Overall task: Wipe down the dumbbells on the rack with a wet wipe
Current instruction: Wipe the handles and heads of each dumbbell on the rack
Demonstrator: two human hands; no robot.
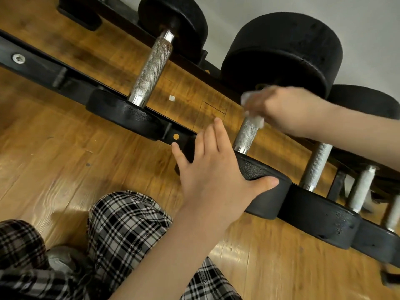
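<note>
From the head camera, the left hand [213,169] lies flat with straight fingers on the near black end of a dumbbell [263,185] on the rack [43,68]. The right hand [287,110] curls around a white wet wipe [256,120] on that dumbbell's silver handle [246,133]. The wood floor [65,159] lies below.

Bright, even indoor light leaves soft glare patches on the wooden floor [65,187] and highlights on the chrome handles [151,68], while the right hand [287,109] is motion-blurred and wide-angle distortion tilts the edges.
</note>
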